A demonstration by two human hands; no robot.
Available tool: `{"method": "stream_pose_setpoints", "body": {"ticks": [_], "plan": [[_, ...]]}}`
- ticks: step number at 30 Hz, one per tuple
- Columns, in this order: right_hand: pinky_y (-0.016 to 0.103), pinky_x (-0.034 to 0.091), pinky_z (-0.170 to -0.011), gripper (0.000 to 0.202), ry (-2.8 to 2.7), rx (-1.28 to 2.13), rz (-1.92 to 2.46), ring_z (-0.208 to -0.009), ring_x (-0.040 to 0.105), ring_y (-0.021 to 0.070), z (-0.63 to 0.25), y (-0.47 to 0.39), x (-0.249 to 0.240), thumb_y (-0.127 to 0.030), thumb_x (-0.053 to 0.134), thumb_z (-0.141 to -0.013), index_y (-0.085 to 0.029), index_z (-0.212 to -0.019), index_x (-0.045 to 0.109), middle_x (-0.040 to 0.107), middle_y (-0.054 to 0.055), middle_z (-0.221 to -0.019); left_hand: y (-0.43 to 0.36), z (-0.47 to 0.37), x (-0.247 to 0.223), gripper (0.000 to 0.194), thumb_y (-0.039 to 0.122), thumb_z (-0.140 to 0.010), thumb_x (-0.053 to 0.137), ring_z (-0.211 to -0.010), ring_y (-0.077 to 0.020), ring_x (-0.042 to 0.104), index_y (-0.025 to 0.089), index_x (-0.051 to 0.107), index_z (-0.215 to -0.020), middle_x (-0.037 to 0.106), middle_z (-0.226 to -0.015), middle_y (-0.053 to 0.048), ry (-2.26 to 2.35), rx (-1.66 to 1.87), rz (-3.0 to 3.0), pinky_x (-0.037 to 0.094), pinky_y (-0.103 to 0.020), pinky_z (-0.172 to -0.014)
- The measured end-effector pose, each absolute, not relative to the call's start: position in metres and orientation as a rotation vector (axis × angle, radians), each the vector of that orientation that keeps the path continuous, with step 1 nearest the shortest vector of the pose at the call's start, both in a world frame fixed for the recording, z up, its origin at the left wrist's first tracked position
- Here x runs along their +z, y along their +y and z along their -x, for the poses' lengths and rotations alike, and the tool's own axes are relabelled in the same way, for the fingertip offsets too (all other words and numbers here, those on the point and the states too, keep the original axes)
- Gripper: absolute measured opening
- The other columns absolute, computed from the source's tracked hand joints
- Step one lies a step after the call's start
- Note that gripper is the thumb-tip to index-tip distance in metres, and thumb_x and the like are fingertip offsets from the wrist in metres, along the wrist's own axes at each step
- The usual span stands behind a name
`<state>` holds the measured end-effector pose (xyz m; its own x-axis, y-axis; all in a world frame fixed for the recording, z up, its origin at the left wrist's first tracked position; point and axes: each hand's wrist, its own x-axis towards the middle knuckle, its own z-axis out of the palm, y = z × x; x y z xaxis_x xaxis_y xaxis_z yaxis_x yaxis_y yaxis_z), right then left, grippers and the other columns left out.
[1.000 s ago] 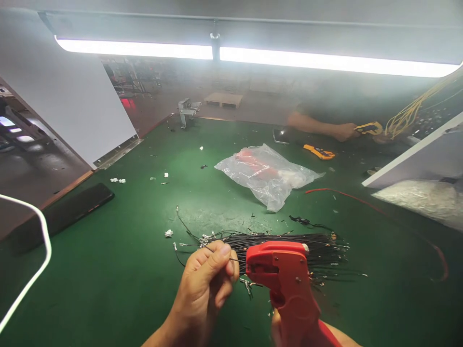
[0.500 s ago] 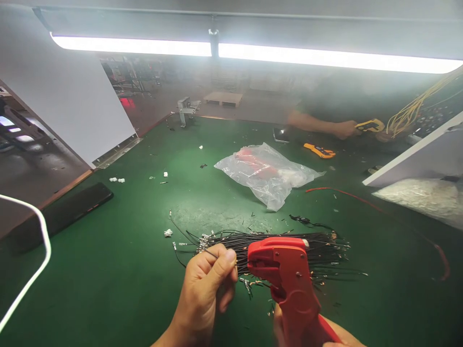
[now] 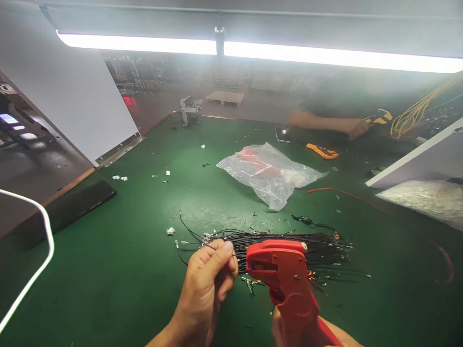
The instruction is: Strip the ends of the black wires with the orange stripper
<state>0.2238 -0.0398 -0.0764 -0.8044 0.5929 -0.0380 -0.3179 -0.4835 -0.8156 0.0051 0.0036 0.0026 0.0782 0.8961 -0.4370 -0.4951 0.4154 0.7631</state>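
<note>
Pinched between the thumb and fingers of my left hand (image 3: 208,282) is a thin black wire; its near end pokes out toward the red tool. My right hand (image 3: 336,332), mostly hidden, is wrapped around the handle of a red wire stripper (image 3: 289,284). The stripper's jaws face left, a short gap from my left fingertips. Behind and under both lies a bundle of black wires (image 3: 318,248), running left to right, with metal terminals (image 3: 208,237) at the left and bared copper ends at the right. Several loose terminals (image 3: 249,284) lie between my hands.
A clear plastic bag (image 3: 269,176) with red contents lies beyond the wires. Past it are an orange tool (image 3: 321,151) and a phone (image 3: 283,135). A co-worker's arm (image 3: 325,121) reaches in at the far right. A white cable (image 3: 47,231) curves at left; white connectors (image 3: 170,232) lie scattered.
The view has shifted slightly. My left fingertips and the wire remain close to the stripper's jaws. The co-worker's hand and yellow-black tool have moved a little.
</note>
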Motion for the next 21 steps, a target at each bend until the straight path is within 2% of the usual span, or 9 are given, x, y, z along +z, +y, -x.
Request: {"method": "stream_pose_setpoints", "body": {"ticks": [5,11,18,21], "plan": [[0.026,0.034,-0.061,0.045,-1.167,2.285,0.503,-0.069,0.038,0.0140,-0.227,-0.041,-0.076,-0.060,0.066,-0.079,-0.018,-0.085,0.052,0.043,0.000,-0.081,0.002,-0.007,-0.001,0.051,0.059,-0.064,0.083,-0.036,-0.0004,0.027,0.016,0.058,-0.053,0.041,-0.042,0.009,1.014,1.095,-0.518,0.017,-0.020,-0.042],[0.029,0.037,-0.065,0.066,-1.302,2.286,0.551,-0.069,0.040,0.0147,-0.227,-0.041,-0.084,-0.078,0.059,-0.072,-0.016,-0.096,0.057,0.046,0.001,-0.081,0.002,-0.007,0.000,0.051,0.056,-0.064,0.083,-0.036,0.0000,0.028,0.016,0.055,-0.054,0.045,-0.049,0.007,1.051,1.076,-0.573,0.015,-0.019,-0.039],[0.029,0.037,-0.063,0.062,-1.259,2.251,0.600,-0.064,0.036,0.0134,-0.228,-0.043,-0.081,-0.075,0.057,-0.077,-0.016,-0.099,0.058,0.045,0.000,-0.077,0.002,-0.007,0.001,0.053,0.060,-0.065,0.081,-0.037,-0.0017,0.028,0.017,0.053,-0.053,0.042,-0.047,0.007,1.080,1.075,-0.635,0.017,-0.019,-0.037],[0.028,0.034,-0.061,0.060,-1.222,2.234,0.653,-0.065,0.035,0.0137,-0.230,-0.045,-0.079,-0.074,0.062,-0.074,-0.018,-0.094,0.057,0.043,-0.001,-0.077,0.002,-0.006,-0.001,0.054,0.061,-0.065,0.081,-0.036,-0.0015,0.028,0.017,0.053,-0.052,0.042,-0.048,0.007,1.073,1.074,-0.646,0.017,-0.019,-0.037]]}}
